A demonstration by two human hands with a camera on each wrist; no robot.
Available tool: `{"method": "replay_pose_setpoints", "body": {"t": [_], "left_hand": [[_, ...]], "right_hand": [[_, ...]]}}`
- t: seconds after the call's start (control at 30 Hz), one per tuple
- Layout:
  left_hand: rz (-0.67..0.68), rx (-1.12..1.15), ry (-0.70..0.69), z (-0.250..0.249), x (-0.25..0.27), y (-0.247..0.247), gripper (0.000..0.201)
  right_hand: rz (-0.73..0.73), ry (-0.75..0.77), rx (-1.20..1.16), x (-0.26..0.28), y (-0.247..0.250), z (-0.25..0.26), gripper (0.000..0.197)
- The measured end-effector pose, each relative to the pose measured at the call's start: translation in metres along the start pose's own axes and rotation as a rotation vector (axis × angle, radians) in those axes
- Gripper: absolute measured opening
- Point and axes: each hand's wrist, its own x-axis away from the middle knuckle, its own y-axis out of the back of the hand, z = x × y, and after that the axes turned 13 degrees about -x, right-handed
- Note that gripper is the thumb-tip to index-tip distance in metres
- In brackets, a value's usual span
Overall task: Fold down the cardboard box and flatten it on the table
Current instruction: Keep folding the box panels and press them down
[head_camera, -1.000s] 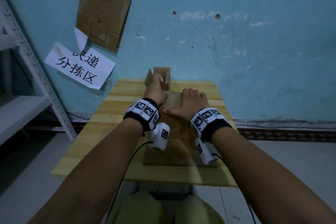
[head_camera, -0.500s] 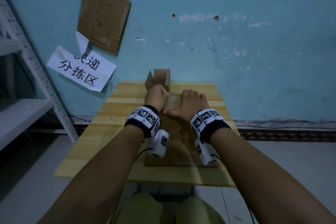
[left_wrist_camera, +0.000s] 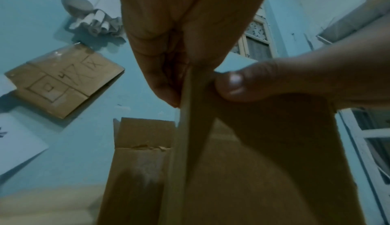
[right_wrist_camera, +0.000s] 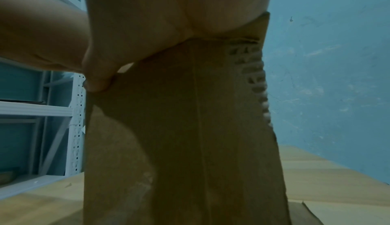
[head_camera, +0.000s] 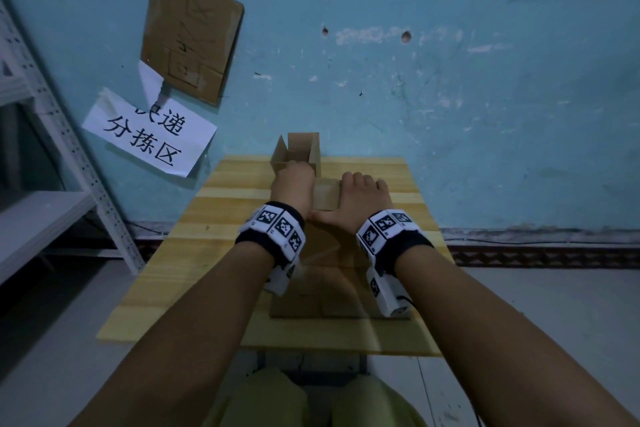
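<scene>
Cardboard box [head_camera: 325, 196] lies lengthwise on the wooden table [head_camera: 221, 218], mostly collapsed: near part flat on the tabletop under both forearms, far end w/ flaps [head_camera: 301, 149] upright & open toward the blue wall [head_camera: 450, 80]

Left hand [head_camera: 294, 185] sits on the box's left side just short of the upright flaps. Left wrist view: its fingers [left_wrist_camera: 166, 78] curl round a thin cardboard edge [left_wrist_camera: 190, 111] standing on end, clamped on it from the left; the right thumb [left_wrist_camera: 232, 85] presses the same edge from the other side

Right hand [head_camera: 362, 199] lies palm down on the box's top panel, right of the left hand & touching it at the thumb. Fingers bend over the panel's far edge, thumb stretched toward the left wrist. Right wrist view: palm [right_wrist_camera: 179, 11] flat on the cardboard, thumb [right_wrist_camera: 97, 76] hooked at the panel's left edge, so it grips the panel rather than resting loose

Both wrists carry black bands w/ white marker tiles [head_camera: 277, 225]

Left of the table: white metal shelving [head_camera: 52, 149]. On the wall above-left of the table: paper sign w/ Chinese characters [head_camera: 149, 135], a cardboard sheet [head_camera: 190, 35] w/ drawn lines above it
</scene>
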Motion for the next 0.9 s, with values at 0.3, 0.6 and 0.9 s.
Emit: {"method": "replay_pose_setpoints", "body": {"t": [0.3, 0.6, 0.9], "left_hand": [[-0.074, 0.317, 0.121, 0.012, 0.004, -0.006, 0.025], [-0.12, 0.405, 0.051, 0.017, 0.007, -0.011, 0.036], [0.001, 0.519, 0.11, 0.013, 0.004, -0.004, 0.043]], "right_hand": [[-0.008, -0.009, 0.017, -0.001, 0.0, 0.001, 0.104], [0.0, -0.013, 0.016, -0.001, 0.0, 0.001, 0.104], [0.002, -0.01, 0.023, -0.004, -0.002, 0.001, 0.104]]}}
